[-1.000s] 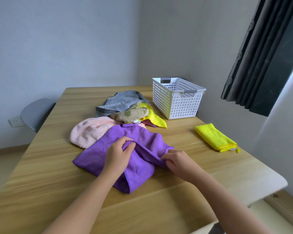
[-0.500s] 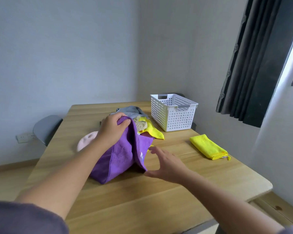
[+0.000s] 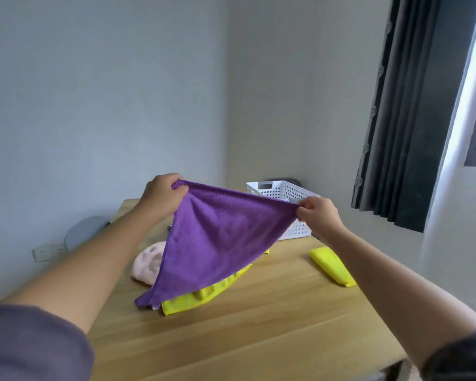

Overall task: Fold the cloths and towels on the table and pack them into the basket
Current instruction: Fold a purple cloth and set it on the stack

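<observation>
Cloth, purple (image 3: 220, 237), stretched in the air between both hands, over the middle of the table (image 3: 259, 325). Left hand (image 3: 162, 193) with fingers curled round the top left corner; right hand (image 3: 320, 215) pinching the top right corner between thumb and fingers. Hanging as a slack triangle, low tip down by a loose yellow cloth (image 3: 201, 296) on the wood; touching it or just above, hard to tell.

Probably the shake-out before a first fold. Best done by drawing the top edge taut and level, letting the lower corners drop free, then lowering the whole piece flat onto bare wood at the near side, clear of the loose yellow cloth. Only then edge to edge, smoothed with a flat palm: soft, limp fabric by the look, unlikely to hold a crease alone. Worth minding the low tip, likely to drag the loose yellow cloth along if swung.

Pale wooden tabletop. Pink towel (image 3: 149, 264) at the left, partly behind the purple cloth. Folded yellow cloth (image 3: 331, 266) at the right. White perforated basket (image 3: 283, 188) at the far right, partly hidden, contents not visible. Plain grey walls, dark curtain (image 3: 412, 105) at the right beside a bright window, grey chair (image 3: 85, 232) and wall socket (image 3: 46, 251) at the far left.
</observation>
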Demonstrator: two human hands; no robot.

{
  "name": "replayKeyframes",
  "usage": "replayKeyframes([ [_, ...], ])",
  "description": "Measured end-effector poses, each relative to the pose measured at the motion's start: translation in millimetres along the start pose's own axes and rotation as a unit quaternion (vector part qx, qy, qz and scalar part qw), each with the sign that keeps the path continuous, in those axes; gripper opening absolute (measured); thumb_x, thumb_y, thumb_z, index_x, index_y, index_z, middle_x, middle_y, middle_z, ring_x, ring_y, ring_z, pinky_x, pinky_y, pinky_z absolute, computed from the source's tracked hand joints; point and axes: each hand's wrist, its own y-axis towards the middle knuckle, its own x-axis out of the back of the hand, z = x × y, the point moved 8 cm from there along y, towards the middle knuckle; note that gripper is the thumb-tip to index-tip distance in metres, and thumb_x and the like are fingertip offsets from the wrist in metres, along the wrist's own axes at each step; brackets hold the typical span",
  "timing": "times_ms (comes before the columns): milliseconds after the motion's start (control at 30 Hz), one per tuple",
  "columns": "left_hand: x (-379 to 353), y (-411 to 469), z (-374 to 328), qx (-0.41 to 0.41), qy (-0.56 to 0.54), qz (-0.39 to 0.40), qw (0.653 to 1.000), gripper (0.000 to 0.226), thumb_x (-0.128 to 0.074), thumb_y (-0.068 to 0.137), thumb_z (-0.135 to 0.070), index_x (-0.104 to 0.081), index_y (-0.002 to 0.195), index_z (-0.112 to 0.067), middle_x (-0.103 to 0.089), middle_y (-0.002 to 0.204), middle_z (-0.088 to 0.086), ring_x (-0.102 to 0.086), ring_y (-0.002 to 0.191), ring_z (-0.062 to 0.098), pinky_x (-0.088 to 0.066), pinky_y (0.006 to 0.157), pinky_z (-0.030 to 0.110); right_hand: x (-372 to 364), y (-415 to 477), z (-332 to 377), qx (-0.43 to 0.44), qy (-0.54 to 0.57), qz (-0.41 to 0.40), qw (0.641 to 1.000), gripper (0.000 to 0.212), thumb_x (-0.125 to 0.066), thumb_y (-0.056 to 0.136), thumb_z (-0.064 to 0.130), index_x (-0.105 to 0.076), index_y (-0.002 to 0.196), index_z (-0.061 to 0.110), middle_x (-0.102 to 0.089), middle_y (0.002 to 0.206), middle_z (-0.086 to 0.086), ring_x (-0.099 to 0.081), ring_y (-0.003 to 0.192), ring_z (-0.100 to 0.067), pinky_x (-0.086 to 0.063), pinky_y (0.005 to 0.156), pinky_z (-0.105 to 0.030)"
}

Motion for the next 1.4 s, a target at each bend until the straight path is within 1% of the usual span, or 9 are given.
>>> replayKeyframes([
  [133, 18, 18, -14, 0.013, -0.054, -0.061, 0.997, 0.015, -0.06, 0.086, -0.021, -0.065, 0.084, -0.007, -0.061, 0.079, 0.008, -0.054, 0.077, 0.025, -0.041, 0.07, 0.029, 40, 25, 24, 0.019, 0.114, -0.059, 0.992, 0.015, -0.054, 0.083, 0.008, -0.061, 0.074, 0.017, -0.059, 0.072, -0.003, -0.053, 0.074, -0.019, -0.042, 0.067, -0.027],
  [233, 29, 32, -16, 0.022, -0.168, -0.094, 0.981, 0.015, -0.065, 0.083, -0.023, -0.063, 0.077, -0.01, -0.06, 0.077, 0.008, -0.054, 0.073, 0.022, -0.052, 0.077, 0.044, 54, 36, 37, 0.012, 0.214, -0.059, 0.975, 0.019, -0.048, 0.087, 0.004, -0.054, 0.073, 0.015, -0.05, 0.071, -0.003, -0.05, 0.072, -0.02, -0.049, 0.073, -0.038],
  [300, 36, 41, -24, 0.013, -0.23, -0.106, 0.967, 0.013, -0.064, 0.083, -0.023, -0.061, 0.072, -0.018, -0.059, 0.076, 0.006, -0.053, 0.073, 0.02, -0.052, 0.079, 0.047, 61, 45, 47, 0.012, 0.249, -0.055, 0.967, 0.02, -0.044, 0.089, 0.003, -0.052, 0.075, 0.015, -0.05, 0.072, -0.003, -0.049, 0.066, -0.018, -0.049, 0.067, -0.036],
  [400, 42, 56, -35, 0.01, -0.269, -0.119, 0.956, 0.017, -0.059, 0.085, -0.025, -0.06, 0.069, -0.021, -0.053, 0.072, 0.004, -0.047, 0.071, 0.019, -0.047, 0.068, 0.04, 75, 60, 65, 0.046, 0.226, -0.083, 0.969, 0.019, -0.046, 0.09, 0.007, -0.051, 0.076, 0.018, -0.049, 0.069, 0.0, -0.044, 0.06, -0.013, -0.04, 0.058, -0.029],
  [533, 29, 79, -36, 0.017, -0.25, -0.122, 0.96, 0.027, -0.054, 0.087, -0.023, -0.059, 0.084, 0.003, -0.042, 0.068, 0.005, -0.036, 0.065, 0.017, -0.03, 0.058, 0.029, 75, 86, 68, 0.058, 0.185, -0.092, 0.977, 0.02, -0.046, 0.089, 0.008, -0.053, 0.074, 0.021, -0.05, 0.066, 0.005, -0.044, 0.057, -0.01, -0.034, 0.053, -0.024],
  [767, -15, 115, -8, 0.09, -0.2, -0.019, 0.975, 0.01, -0.051, 0.091, -0.016, -0.057, 0.089, -0.009, -0.049, 0.083, 0.011, -0.048, 0.075, 0.021, -0.053, 0.066, 0.035, 41, 134, 33, 0.009, 0.138, -0.072, 0.988, 0.019, -0.049, 0.088, 0.013, -0.064, 0.081, 0.005, -0.049, 0.064, -0.002, -0.043, 0.067, -0.018, -0.037, 0.063, -0.032],
  [933, -2, 138, -25, 0.065, -0.22, -0.03, 0.973, 0.013, -0.048, 0.092, -0.015, -0.055, 0.082, -0.01, -0.05, 0.081, 0.01, -0.051, 0.071, 0.021, -0.052, 0.062, 0.03, 52, 155, 55, 0.037, 0.183, -0.089, 0.978, 0.017, -0.052, 0.079, 0.023, -0.061, 0.075, 0.009, -0.054, 0.071, -0.006, -0.046, 0.07, -0.019, -0.042, 0.065, -0.037],
  [1200, 11, 132, -31, 0.078, -0.303, -0.02, 0.95, 0.02, -0.045, 0.094, -0.013, -0.049, 0.074, -0.018, -0.045, 0.084, 0.008, -0.045, 0.077, 0.021, -0.05, 0.067, 0.031, 59, 139, 82, 0.055, 0.246, -0.057, 0.966, 0.026, -0.043, 0.089, 0.004, -0.058, 0.071, 0.016, -0.047, 0.078, -0.011, -0.043, 0.07, -0.019, -0.042, 0.067, -0.038],
  [1400, 10, 72, -16, 0.104, -0.309, 0.021, 0.945, 0.02, -0.045, 0.096, -0.013, -0.052, 0.077, -0.017, -0.049, 0.08, 0.004, -0.05, 0.069, 0.018, -0.051, 0.065, 0.03, 48, 82, 65, 0.021, 0.272, -0.004, 0.962, 0.028, -0.042, 0.092, 0.003, -0.061, 0.078, 0.016, -0.051, 0.074, -0.006, -0.048, 0.063, -0.019, -0.049, 0.054, -0.025],
])
